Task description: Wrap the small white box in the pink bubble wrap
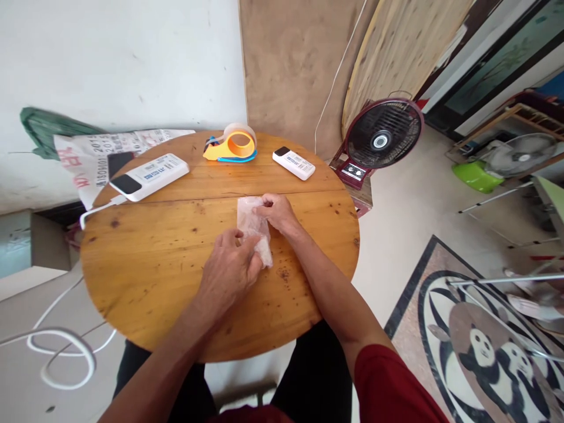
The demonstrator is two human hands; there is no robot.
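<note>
A crumpled, translucent pinkish-white plastic wrapper (252, 217), perhaps bubble wrap, lies near the middle of the round wooden table (163, 258). My left hand (231, 261) is closed on its lower part, thumb and fingers pressed around it. At the upper right edge, my right hand (279, 212) pinches the same wrapper between thumb and fingertips. Whether anything is inside the wrapper I cannot tell.
Behind my hands stand an orange tape dispenser (220, 150) and a small white device (294, 163). A larger white device (152, 176) with a plugged-in white cable (99, 210) sits at the left. A dark red fan (382, 138) stands beyond the right edge.
</note>
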